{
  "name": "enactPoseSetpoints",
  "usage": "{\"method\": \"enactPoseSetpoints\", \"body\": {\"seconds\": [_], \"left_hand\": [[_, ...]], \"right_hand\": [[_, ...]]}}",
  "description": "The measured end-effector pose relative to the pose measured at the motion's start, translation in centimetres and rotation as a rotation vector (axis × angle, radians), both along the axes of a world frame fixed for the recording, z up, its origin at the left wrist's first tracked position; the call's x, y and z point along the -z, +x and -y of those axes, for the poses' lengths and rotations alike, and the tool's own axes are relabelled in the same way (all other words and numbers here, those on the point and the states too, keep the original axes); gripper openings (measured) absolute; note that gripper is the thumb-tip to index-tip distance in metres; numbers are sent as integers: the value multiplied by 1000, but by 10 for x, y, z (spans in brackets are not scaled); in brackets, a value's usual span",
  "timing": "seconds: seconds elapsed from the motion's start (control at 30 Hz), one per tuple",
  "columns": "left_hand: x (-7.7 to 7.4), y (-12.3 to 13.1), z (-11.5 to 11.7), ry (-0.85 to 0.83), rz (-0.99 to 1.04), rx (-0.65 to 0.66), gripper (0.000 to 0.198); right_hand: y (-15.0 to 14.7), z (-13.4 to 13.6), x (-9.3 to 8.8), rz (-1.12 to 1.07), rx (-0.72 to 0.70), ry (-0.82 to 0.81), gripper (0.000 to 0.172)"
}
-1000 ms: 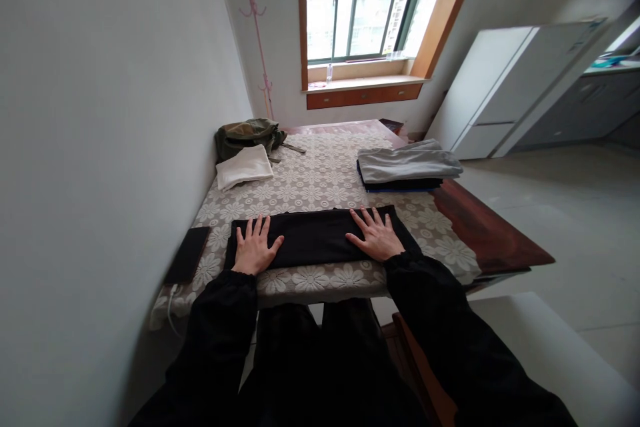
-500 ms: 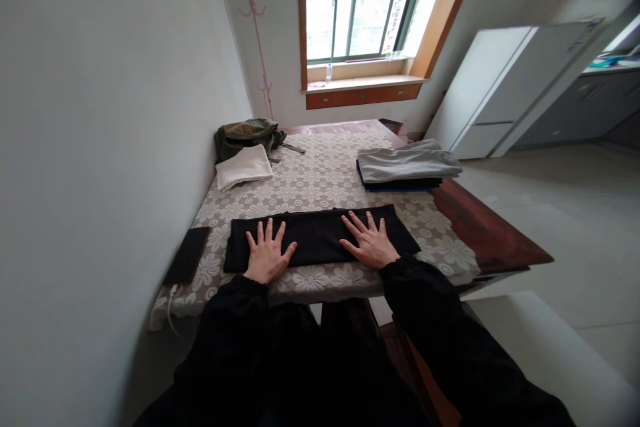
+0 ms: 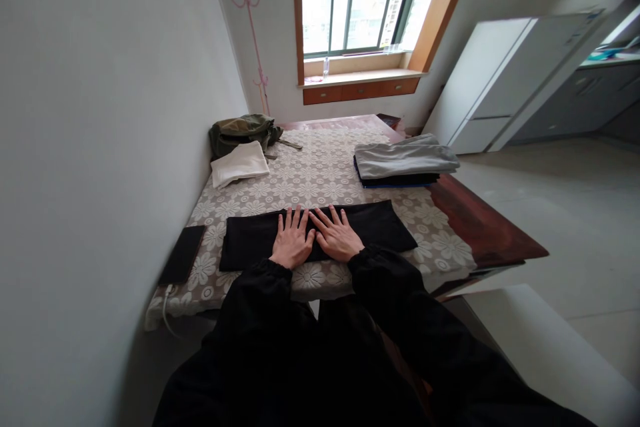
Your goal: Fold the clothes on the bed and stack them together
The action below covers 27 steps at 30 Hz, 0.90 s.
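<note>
A folded black cloth (image 3: 250,240) lies flat along the near side of the table (image 3: 500,233), on a patterned lace tablecloth (image 3: 313,177). My left hand (image 3: 293,238) rests palm down near the middle of the cloth, fingers spread. Close beside it on the right, my right hand (image 3: 336,235) also lies flat on the cloth with its fingers apart. The tips of both hands point away from me and nearly meet. Neither hand holds anything.
A stack of folded clothes, grey on top (image 3: 405,159), sits at the right back. At the left back are a folded white cloth (image 3: 240,164) and a green backpack (image 3: 243,133). A black phone (image 3: 184,255) with a white cable lies at the left edge.
Both hands have slid inward over the black cloth, from well apart to side by side near its middle. The whole view has shifted slightly.
</note>
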<state>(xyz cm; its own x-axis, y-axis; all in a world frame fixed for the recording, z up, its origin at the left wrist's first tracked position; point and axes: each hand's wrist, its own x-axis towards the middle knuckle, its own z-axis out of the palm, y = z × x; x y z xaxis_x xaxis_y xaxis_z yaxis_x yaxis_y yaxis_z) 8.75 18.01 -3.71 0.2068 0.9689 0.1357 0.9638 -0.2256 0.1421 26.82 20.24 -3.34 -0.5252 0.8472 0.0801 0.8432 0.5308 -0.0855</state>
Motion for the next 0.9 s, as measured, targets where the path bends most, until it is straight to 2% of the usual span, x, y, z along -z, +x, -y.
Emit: {"method": "enactPoseSetpoints", "body": {"seconds": [0.17,0.33,0.9], "left_hand": [[4,-1,1,25,-52,54,65],[5,4,-2,35,-99,33,64],[5,12,0,46,-40,14,64]], "right_hand": [[0,-1,3,-27,-11,25,66],[-6,-3,4,-40,17,7,63],[-10,-5,9,-35,21,73,63]]}}
